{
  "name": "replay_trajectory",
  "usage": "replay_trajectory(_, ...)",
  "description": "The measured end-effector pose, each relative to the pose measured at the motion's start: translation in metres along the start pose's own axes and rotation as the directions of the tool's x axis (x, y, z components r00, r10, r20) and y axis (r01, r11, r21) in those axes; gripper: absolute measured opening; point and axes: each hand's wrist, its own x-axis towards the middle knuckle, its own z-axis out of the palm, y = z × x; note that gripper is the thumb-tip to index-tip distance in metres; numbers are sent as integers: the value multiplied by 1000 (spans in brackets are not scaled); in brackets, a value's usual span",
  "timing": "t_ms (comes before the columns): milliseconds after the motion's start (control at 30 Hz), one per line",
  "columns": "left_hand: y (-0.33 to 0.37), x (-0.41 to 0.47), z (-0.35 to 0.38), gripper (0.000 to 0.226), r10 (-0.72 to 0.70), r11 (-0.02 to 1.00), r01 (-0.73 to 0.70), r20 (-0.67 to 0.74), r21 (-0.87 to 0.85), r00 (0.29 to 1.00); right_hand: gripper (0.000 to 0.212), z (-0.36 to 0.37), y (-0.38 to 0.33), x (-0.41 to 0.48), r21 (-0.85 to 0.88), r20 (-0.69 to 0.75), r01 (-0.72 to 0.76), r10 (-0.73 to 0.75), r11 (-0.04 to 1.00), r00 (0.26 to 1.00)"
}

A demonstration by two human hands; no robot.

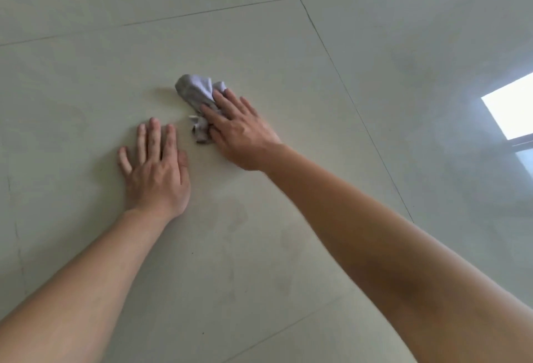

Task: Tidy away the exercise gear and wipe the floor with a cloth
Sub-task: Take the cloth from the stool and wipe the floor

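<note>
A crumpled grey cloth (193, 94) lies on the pale tiled floor (86, 88) near the middle of the view. My right hand (239, 132) presses down on the cloth's near right part, fingers spread over it, and hides part of it. My left hand (157, 169) rests flat on the bare floor just left of the cloth, fingers apart, holding nothing. No exercise gear is in view.
Dark grout lines (331, 54) cross the large glossy tiles. A bright window reflection (510, 109) shines on the floor at the right edge. Faint smudges (239, 218) mark the tile between my forearms.
</note>
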Motion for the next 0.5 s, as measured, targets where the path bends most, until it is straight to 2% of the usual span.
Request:
replay_trajectory(33,0,0,0,58,-3,1000,3,-8,4,1000,53,-5,20,1,-10,-13,28,-29,1000,1000)
replay_trajectory(67,0,0,1,59,-3,1000,3,-17,7,1000,53,-10,44,1,-14,-50,-3,2,1000,999)
replay_trajectory(100,0,1,2,59,-1,1000,1,-24,11,1000,54,-15,73,-1,-8,-106,-103,102,995,989)
replay_trajectory(133,0,1,3,59,-1,1000,2,-28,13,1000,55,-20,102,-5,19,-165,-264,263,964,951)
replay_trajectory(167,0,1,3,59,-4,1000,5,-30,11,1000,55,-26,129,-10,69,-205,-449,453,891,868)
replay_trajectory(233,0,1,4,59,-13,1000,13,-36,6,999,54,-34,161,-15,188,-189,-743,766,642,614)
replay_trajectory(267,0,1,5,59,-15,1000,15,-38,9,999,54,-35,163,-11,226,-162,-813,844,536,511)
replay_trajectory(300,0,1,5,59,-14,1000,14,-39,11,999,54,-34,157,-2,245,-149,-843,877,479,456)
replay_trajectory(333,-1,2,5,59,-12,1000,13,-39,11,999,55,-31,143,10,244,-153,-842,877,481,456)
replay_trajectory(367,-1,2,5,59,-12,1000,12,-39,11,999,56,-29,124,24,225,-154,-817,848,531,508)
replay_trajectory(433,1,3,4,59,-17,1000,18,-36,15,999,57,-21,77,53,179,-138,-668,691,722,710)
replay_trajectory(500,2,3,4,58,-29,999,30,-47,16,998,60,-13,22,72,134,-91,-400,413,907,906)
